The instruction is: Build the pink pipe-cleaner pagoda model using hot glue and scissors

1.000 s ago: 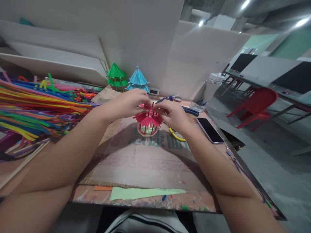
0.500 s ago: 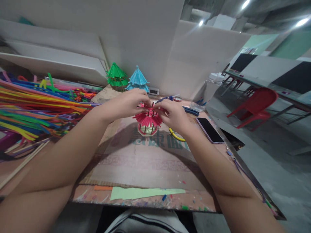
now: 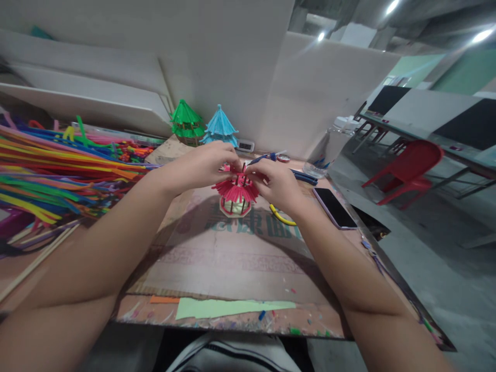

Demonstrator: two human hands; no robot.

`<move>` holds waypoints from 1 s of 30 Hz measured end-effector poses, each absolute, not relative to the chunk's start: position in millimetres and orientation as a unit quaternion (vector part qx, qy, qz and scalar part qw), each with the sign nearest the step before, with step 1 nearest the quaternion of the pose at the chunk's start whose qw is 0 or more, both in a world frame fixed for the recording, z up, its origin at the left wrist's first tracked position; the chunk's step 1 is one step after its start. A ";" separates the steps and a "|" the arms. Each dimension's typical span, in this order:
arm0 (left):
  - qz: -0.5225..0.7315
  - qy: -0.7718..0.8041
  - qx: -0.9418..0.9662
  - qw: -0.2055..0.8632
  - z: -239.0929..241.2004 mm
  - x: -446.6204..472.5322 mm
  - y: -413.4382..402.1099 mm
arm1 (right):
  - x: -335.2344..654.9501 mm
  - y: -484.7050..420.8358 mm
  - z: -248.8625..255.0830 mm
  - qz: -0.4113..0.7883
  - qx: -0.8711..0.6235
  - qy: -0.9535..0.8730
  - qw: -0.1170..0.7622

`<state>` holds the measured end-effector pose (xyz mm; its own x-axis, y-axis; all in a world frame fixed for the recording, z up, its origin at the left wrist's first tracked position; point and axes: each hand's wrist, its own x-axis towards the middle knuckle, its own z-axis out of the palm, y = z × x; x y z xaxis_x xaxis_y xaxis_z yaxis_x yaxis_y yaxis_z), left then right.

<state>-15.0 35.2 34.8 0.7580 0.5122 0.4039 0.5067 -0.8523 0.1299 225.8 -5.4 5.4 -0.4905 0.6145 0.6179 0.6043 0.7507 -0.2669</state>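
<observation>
A small model pavilion [image 3: 237,192] with a pink-red fringed roof, dark posts and a pale octagonal base stands on a cardboard sheet [image 3: 217,258]. My left hand [image 3: 217,161] bends over its top from the left, fingers pinched at the upper tier. From the right, my right hand [image 3: 273,181] pinches the same upper part by a dark post. Fingers partly cover the top, so any small piece between them is hidden. Behind the hands stand a green model pavilion [image 3: 186,121] and a blue model pavilion [image 3: 219,126].
Many coloured pipe cleaners [image 3: 70,170] pile up on the left, beside wooden sticks [image 3: 39,261]. A phone [image 3: 335,207], a yellow-handled tool [image 3: 282,216] and a clear plastic container [image 3: 329,147] lie or stand to the right. Green paper [image 3: 228,308] lies along the front edge.
</observation>
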 end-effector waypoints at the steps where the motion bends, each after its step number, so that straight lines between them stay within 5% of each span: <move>1: 0.214 0.273 0.938 0.008 35.9 -15.3 34.6 | 225.9 -5.2 5.3 0.005 -0.352 -0.863 0.361; 30: 0.215 0.288 0.933 0.017 42.9 -14.4 27.9 | 223.1 -4.1 0.7 0.008 -0.333 -0.855 0.397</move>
<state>-14.4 27.9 42.9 0.7419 0.5451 0.3904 0.5301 -0.8334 0.1562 223.1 -4.1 0.7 -0.4633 0.5751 0.6743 0.5629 0.7786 -0.2774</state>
